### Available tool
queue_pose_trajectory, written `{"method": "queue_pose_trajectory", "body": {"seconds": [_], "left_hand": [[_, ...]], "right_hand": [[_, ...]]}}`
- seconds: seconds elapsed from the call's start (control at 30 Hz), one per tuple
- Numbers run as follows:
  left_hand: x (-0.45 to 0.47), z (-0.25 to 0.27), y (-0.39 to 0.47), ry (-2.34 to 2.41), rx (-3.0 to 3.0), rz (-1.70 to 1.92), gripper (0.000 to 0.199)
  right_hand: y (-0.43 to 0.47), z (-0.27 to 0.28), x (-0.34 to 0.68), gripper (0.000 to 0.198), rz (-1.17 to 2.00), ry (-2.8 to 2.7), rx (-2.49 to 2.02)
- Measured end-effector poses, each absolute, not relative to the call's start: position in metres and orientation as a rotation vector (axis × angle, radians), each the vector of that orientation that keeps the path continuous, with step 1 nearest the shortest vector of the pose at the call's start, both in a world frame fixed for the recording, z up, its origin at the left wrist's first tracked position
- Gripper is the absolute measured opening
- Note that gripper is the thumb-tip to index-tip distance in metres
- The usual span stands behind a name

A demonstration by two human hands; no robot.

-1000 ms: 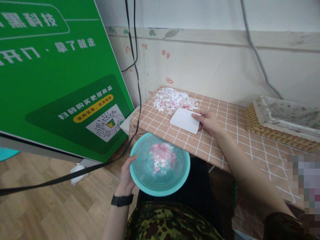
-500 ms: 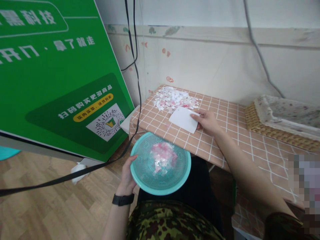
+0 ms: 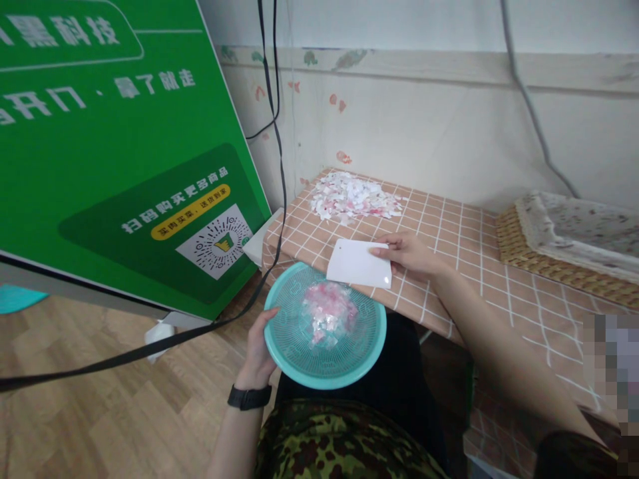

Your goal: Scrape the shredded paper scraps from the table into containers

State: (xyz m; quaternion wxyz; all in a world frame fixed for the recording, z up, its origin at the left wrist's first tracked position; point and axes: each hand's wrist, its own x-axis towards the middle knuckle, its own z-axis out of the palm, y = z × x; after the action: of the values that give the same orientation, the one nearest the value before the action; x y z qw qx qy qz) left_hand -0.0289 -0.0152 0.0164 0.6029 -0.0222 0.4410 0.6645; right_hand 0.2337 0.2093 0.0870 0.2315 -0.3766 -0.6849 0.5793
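My left hand grips the left rim of a turquoise plastic colander, thumb over the edge, fingers beneath and mostly hidden. Pinkish and clear shiny flakes lie in its bottom. Between the thumb and fingers of my right hand is a white rectangular scraper with a small hole at one corner. The scraper is at the table's front edge, overlapping the colander's back rim in view. Behind it, a heap of white and pink paper-like scraps sits on the checked tablecloth.
A wicker basket with a cloth liner stands on the table at right. On the left rises a green printed cabinet. A black strap hangs across the left side, and a grey cable runs down the wall.
My right hand has drawn the scraper away from the heap, toward me and slightly left, to the table's front edge. My left hand still holds the colander below that edge.
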Motion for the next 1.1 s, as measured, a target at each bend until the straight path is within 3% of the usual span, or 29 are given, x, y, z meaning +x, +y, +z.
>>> {"method": "queue_pose_trajectory", "body": {"seconds": [0.2,0.37,0.63,0.9,1.1], "left_hand": [[-0.029,0.018,-0.015,1.047,-0.063,1.545,0.014],[-0.028,0.018,-0.015,1.033,-0.060,1.547,0.015],[-0.030,0.016,-0.015,1.048,-0.070,1.537,0.016],[-0.027,0.020,-0.015,1.042,-0.055,1.551,0.013],[-0.028,0.018,-0.015,1.068,-0.056,1.535,0.012]], "right_hand": [[0.219,0.081,0.228,0.047,1.337,-1.583,-1.099],[0.222,0.076,0.224,0.053,1.247,-1.684,-1.149],[0.207,0.087,0.230,0.043,1.655,-1.872,-1.003],[0.245,0.077,0.247,0.051,1.059,-1.390,-1.193],[0.251,0.072,0.241,0.047,1.095,-1.481,-1.224]]}}
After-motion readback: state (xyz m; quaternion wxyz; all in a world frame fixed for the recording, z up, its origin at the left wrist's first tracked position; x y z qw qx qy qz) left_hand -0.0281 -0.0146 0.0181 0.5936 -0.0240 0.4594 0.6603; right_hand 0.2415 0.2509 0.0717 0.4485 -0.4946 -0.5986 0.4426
